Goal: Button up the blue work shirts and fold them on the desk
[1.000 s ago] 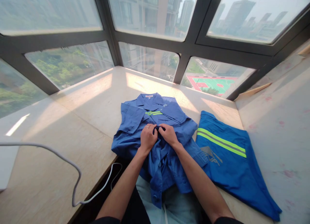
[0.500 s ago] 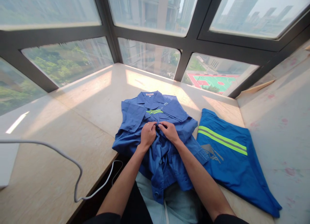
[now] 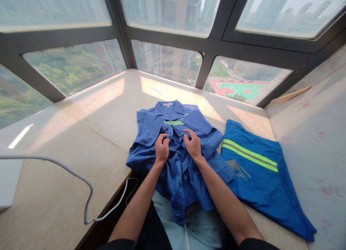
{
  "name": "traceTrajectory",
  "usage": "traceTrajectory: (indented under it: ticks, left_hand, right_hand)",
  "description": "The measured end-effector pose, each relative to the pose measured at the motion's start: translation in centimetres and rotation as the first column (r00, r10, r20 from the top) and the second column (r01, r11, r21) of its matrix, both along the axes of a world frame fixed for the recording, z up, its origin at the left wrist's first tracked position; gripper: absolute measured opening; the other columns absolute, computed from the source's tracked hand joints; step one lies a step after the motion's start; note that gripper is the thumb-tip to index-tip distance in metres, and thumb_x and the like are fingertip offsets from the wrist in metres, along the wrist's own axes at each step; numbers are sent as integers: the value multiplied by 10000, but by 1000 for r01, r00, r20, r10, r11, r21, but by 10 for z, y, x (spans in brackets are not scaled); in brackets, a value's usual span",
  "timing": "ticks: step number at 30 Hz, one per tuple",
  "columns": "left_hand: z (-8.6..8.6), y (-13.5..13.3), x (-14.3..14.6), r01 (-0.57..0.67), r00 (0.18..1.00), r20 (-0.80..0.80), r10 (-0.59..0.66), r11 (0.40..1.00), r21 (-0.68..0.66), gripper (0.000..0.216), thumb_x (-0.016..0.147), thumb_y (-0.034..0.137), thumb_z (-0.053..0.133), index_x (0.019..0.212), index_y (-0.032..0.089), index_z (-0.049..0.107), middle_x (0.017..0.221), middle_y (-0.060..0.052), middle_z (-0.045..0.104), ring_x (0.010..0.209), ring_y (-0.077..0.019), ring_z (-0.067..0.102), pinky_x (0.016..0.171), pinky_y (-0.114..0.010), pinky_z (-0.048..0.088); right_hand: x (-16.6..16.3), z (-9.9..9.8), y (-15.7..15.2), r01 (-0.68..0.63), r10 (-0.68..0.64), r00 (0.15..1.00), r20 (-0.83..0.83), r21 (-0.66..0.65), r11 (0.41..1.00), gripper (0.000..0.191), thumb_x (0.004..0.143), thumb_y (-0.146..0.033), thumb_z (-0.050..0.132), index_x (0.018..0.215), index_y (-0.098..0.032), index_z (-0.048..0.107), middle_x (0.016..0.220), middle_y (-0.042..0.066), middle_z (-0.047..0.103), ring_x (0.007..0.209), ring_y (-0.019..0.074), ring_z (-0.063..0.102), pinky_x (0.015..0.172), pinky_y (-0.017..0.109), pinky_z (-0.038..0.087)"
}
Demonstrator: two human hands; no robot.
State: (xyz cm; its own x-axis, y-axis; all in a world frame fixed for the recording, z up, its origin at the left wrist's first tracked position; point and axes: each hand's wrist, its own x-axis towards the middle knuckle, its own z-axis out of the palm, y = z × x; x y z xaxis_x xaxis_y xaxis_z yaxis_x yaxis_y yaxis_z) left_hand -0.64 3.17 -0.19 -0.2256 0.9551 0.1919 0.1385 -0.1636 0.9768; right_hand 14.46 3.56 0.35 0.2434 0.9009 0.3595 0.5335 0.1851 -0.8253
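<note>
A blue work jacket with a collar, a yellow-green stripe and front buttons lies spread in front of me, its lower part hanging over the sill edge onto my lap. My left hand pinches the jacket's front edge beside a button. To its right, my right hand hovers close over the other front edge, thumb and forefinger curved and a little apart. Between the hands the front is parted at this height. Lower down, another button shows on the front strip.
Folded blue trousers with a yellow-green and grey band lie on the right, beside the wall. A grey-white cable loops over the stone sill on the left, near a white object. Windows surround the sill.
My hands were together at the jacket's front and have moved apart, left hand to the left, right hand to the right. A button now shows at my left fingertips.
</note>
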Motion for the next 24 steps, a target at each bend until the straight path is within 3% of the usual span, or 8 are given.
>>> traceTrajectory:
  ticks: [2,4,9,12,16,18,21,24]
  left_hand:
    - [1,-1,-1,-45,998,43,46,999,-12,218,784,156,468,902,177,650,657,37,557,530,-108,452,537,-227,387]
    - [1,-2,-2,-77,997,11,77,997,-2,300,787,142,437,957,184,681,691,25,592,533,-115,455,550,-242,399]
    - [-2,-1,-3,-149,947,-264,183,978,144,354,807,126,412,869,200,753,866,-55,661,852,-196,599,860,-345,469]
    - [-2,-1,1,-165,877,-427,220,973,163,289,783,135,481,824,196,760,984,-97,643,982,-246,582,928,-391,460]
    - [3,-1,7,-195,795,-558,236,972,133,142,771,234,610,828,198,735,1035,-115,628,1016,-290,567,942,-434,460]
    - [9,1,10,-187,762,-597,250,968,166,180,778,250,625,924,192,712,1050,-122,622,1052,-302,560,963,-450,445]
    - [18,10,10,-134,705,-656,269,959,249,399,804,221,608,1199,174,620,1218,-155,590,1206,-320,502,1035,-465,383]
    - [22,25,7,-51,652,-729,210,971,234,485,821,238,616,1298,168,562,1348,-173,554,1332,-343,424,1064,-479,337]
  right_hand:
    - [1,3,-1,57,-57,996,-64,-5,998,310,797,-254,471,953,-171,726,976,70,753,871,220,675,837,326,490]
    - [3,6,-1,105,-108,987,-122,-32,994,272,766,-249,481,830,-176,735,865,58,754,821,222,671,802,319,486]
    - [4,10,-2,139,-152,972,-179,-86,987,224,730,-260,510,672,-189,714,724,39,723,741,215,646,769,320,463]
    - [3,13,-2,102,-122,960,-251,-92,991,216,713,-258,516,646,-185,708,673,21,693,671,187,602,703,296,448]
    - [2,18,-6,-40,2,918,-396,-88,995,193,695,-254,536,663,-176,709,505,-39,553,467,114,420,499,241,336]
    - [1,21,-10,-110,76,909,-410,-60,992,190,700,-244,536,677,-176,712,464,-55,504,422,96,350,453,231,276]
    - [0,23,-17,-228,224,929,-295,22,973,202,708,-210,524,683,-181,723,540,-25,600,460,103,434,482,231,327]
    - [-2,24,-23,-380,387,906,-171,70,922,222,711,-188,513,674,-188,732,601,-6,666,478,106,489,505,232,366]
